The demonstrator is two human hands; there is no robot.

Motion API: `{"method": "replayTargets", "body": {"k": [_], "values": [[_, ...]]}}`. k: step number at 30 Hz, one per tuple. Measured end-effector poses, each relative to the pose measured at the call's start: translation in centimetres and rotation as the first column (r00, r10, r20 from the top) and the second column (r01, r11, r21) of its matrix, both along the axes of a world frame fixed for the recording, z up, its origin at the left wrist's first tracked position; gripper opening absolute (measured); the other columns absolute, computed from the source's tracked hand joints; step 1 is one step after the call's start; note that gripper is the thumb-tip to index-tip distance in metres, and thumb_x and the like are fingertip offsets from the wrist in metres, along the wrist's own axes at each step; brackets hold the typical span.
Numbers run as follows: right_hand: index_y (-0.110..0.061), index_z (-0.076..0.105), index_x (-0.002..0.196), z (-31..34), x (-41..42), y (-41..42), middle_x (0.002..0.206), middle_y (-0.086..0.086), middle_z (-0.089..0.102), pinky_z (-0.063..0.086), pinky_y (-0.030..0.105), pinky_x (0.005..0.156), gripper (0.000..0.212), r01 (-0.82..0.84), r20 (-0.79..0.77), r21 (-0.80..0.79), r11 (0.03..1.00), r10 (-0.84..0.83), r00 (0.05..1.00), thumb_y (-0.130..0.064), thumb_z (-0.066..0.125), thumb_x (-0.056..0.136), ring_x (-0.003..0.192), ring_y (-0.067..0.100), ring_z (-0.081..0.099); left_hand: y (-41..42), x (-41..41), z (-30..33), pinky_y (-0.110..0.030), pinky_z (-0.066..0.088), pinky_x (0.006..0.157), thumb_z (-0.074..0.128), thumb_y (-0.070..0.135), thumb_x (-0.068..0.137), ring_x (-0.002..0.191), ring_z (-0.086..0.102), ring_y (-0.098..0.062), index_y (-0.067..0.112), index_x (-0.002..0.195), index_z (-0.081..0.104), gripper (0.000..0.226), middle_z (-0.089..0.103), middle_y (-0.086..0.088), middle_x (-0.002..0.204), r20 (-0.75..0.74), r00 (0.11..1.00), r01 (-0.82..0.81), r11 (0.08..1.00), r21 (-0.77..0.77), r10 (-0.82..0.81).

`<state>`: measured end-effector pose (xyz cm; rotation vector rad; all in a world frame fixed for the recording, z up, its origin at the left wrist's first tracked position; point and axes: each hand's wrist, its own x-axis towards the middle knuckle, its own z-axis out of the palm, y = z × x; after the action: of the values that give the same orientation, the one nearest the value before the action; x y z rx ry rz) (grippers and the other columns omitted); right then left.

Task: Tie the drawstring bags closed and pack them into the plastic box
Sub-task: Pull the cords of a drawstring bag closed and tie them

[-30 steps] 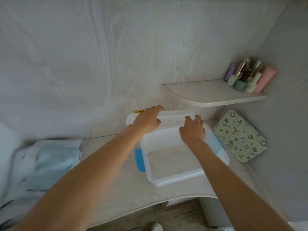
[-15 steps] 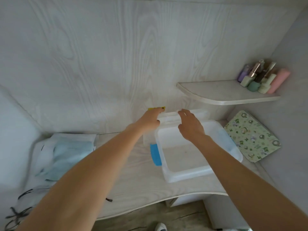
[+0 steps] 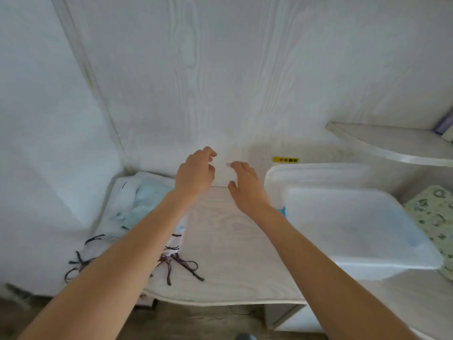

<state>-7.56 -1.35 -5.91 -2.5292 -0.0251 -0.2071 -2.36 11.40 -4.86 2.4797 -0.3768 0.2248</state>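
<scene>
- Cords (image 3: 182,265) nearest you: dark drawstrings trail loose over the front edge of the desk (image 3: 220,241), partly hidden under your left forearm; none looks tied, so judge the tying not yet begun
- Behind them, the drawstring bags (image 3: 137,204) lie in a slack pile at the desk's left end, white and pale blue fabric, overlapping; how many there are cannot be told
- Expect the bags to be light, soft and limp, sagging if lifted by one corner; take each at the gathered mouth where the cords leave the hem, and pull the cords themselves to cinch
- To your right, the plastic box (image 3: 355,229) sits on the desk, translucent, rigid, nothing visible inside; its lid (image 3: 306,173) seems to lie behind it against the wall
- Farther in, your left hand (image 3: 196,173) and right hand (image 3: 247,185) hover side by side above the desk, apart, fingers loosely curled and holding nothing, touching neither bags nor box
- Farthest back, a yellow label (image 3: 286,159) on the wall, a corner shelf (image 3: 392,143) above the box, a patterned mat (image 3: 434,217) at the right edge
</scene>
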Motion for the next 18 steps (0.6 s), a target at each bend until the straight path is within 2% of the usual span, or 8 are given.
{"method": "replayTargets", "body": {"k": [2, 5, 9, 12, 15, 18], "values": [[-0.013, 0.031, 0.142, -3.1, 0.2, 3.5, 0.146, 0.004, 0.033, 0.029, 0.032, 0.106, 0.052, -0.079, -0.016, 0.005, 0.997, 0.079, 0.997, -0.005, 0.043, 0.092, 0.134, 0.022, 0.031, 3.6, -0.8, -2.8, -0.045, 0.044, 0.092, 0.043, 0.003, 0.09, 0.111, 0.053, -0.025, 0.012, 0.123, 0.051, 0.035, 0.059, -0.006, 0.121, 0.04, 0.994, -0.099, 0.995, 0.0, 0.099], [-0.012, 0.027, 0.144, -6.7, 0.6, 6.7, 0.148, 0.006, 0.031, 0.028, 0.034, 0.107, 0.052, -0.157, -0.066, 0.018, 0.987, 0.158, 0.985, -0.013, 0.045, 0.095, 0.135, 0.024, 0.03, 7.1, -1.2, -5.8, -0.042, 0.043, 0.092, 0.04, 0.003, 0.091, 0.113, 0.052, -0.026, 0.012, 0.127, 0.048, 0.038, 0.057, -0.007, 0.125, 0.005, 0.99, -0.141, 0.988, 0.06, 0.141], [-0.011, 0.024, 0.146, -11.2, 0.5, 11.1, 0.15, 0.01, 0.031, 0.025, 0.033, 0.108, 0.053, -0.287, -0.093, 0.03, 0.957, 0.288, 0.953, -0.023, 0.043, 0.098, 0.136, 0.025, 0.031, 11.3, -1.9, -9.8, -0.044, 0.039, 0.098, 0.036, 0.011, 0.095, 0.12, 0.048, -0.028, 0.018, 0.133, 0.043, 0.039, 0.053, -0.008, 0.131, -0.05, 0.98, -0.177, 0.959, 0.221, 0.192], [-0.01, 0.032, 0.143, -13.0, 0.0, 13.1, 0.147, 0.009, 0.038, 0.031, 0.027, 0.1, 0.054, -0.327, -0.141, 0.065, 0.943, 0.333, 0.932, -0.03, 0.049, 0.096, 0.13, 0.024, 0.04, 13.9, -2.3, -11.8, -0.046, 0.033, 0.103, 0.031, 0.019, 0.098, 0.125, 0.044, -0.026, 0.024, 0.133, 0.043, 0.037, 0.049, -0.004, 0.138, -0.098, 0.966, -0.191, 0.919, 0.343, 0.238], [-0.011, 0.045, 0.135, -13.6, -0.4, 14.1, 0.138, 0.01, 0.049, 0.036, 0.025, 0.091, 0.049, -0.316, -0.162, 0.03, 0.948, 0.317, 0.935, -0.026, 0.059, 0.09, 0.122, 0.024, 0.048, 15.7, -3.2, -13.0, -0.045, 0.033, 0.106, 0.028, 0.017, 0.099, 0.127, 0.044, -0.026, 0.018, 0.131, 0.047, 0.037, 0.048, -0.005, 0.139, -0.151, 0.975, -0.117, 0.951, 0.288, 0.166], [-0.008, 0.056, 0.125, -13.7, -0.1, 14.2, 0.129, 0.013, 0.055, 0.037, 0.025, 0.089, 0.038, -0.255, -0.126, -0.022, 0.967, 0.251, 0.96, -0.016, 0.061, 0.089, 0.117, 0.027, 0.051, 16.2, -4.3, -13.3, -0.036, 0.031, 0.109, 0.03, 0.002, 0.095, 0.129, 0.043, -0.025, 0.012, 0.132, 0.048, 0.042, 0.047, -0.009, 0.141, -0.166, 0.982, -0.056, 0.973, 0.224, 0.095]]}}
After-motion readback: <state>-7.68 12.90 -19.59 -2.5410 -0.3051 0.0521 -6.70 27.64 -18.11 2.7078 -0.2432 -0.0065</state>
